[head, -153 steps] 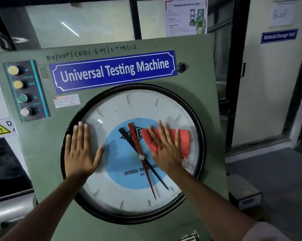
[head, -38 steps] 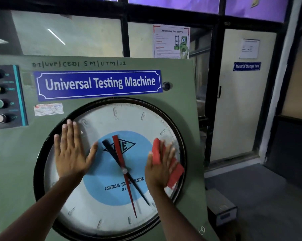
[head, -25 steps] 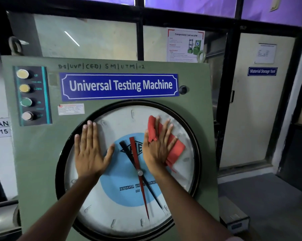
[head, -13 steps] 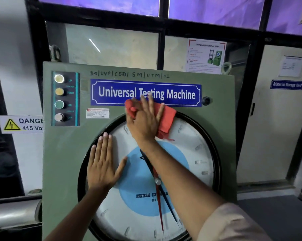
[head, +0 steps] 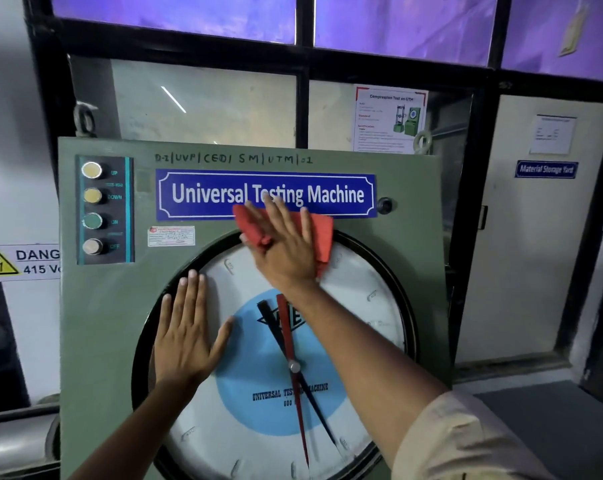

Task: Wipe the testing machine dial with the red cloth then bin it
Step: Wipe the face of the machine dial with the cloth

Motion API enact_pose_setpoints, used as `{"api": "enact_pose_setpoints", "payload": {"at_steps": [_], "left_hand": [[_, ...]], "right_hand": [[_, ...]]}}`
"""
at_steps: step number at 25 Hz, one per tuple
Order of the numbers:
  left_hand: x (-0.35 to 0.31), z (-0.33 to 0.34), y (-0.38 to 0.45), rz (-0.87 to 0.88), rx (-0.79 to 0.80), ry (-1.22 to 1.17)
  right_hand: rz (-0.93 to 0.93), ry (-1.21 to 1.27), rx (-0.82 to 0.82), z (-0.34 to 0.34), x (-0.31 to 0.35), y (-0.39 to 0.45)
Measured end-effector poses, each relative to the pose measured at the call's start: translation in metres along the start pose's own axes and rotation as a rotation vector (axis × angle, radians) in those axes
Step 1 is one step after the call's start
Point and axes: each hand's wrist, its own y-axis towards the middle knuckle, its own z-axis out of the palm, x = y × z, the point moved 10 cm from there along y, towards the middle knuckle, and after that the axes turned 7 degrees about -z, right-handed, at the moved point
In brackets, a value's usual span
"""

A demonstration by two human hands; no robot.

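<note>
The round white dial point(head: 359, 306) with a blue centre and a black rim fills the green front of the testing machine point(head: 99, 323). My right hand point(head: 282, 247) lies flat on the red cloth point(head: 322, 237), pressing it against the dial's top edge and the panel just under the blue nameplate point(head: 338, 195). Over on the dial's left side, my left hand point(head: 185, 337) rests flat with fingers spread and holds nothing. No bin is in view.
A panel of several push buttons point(head: 95, 209) sits at the machine's upper left. A yellow danger sign point(head: 19, 263) hangs on the wall to the left. To the right stands a pale door point(head: 522, 254) with a blue label. Dark grey floor point(head: 542, 403) lies lower right.
My right hand has carried the red cloth from the dial's right side up to its top edge, then slid it slightly rightward. My left hand has stayed flat on the dial's left side.
</note>
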Motion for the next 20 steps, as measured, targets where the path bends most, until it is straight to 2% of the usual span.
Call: {"api": "enact_pose_setpoints", "payload": {"at_steps": [5,10,14,17,20], "left_hand": [[-0.012,-0.001,0.012,0.004,0.007,-0.022],[-0.013,0.001,0.01,0.01,0.004,-0.021],[-0.012,0.001,0.011,0.007,0.01,-0.021],[-0.011,0.001,0.01,-0.004,0.032,-0.015],[-0.012,0.004,0.011,0.004,0.054,-0.017]], "right_hand": [[0.312,0.029,-0.003,-0.01,-0.099,-0.046],[0.618,0.044,-0.146,-0.019,-0.159,-0.121],[0.808,0.058,-0.225,-0.02,-0.18,-0.183],[0.915,0.106,-0.145,-0.01,-0.186,-0.206],[1.041,0.202,-0.122,-0.004,-0.182,-0.191]]}}
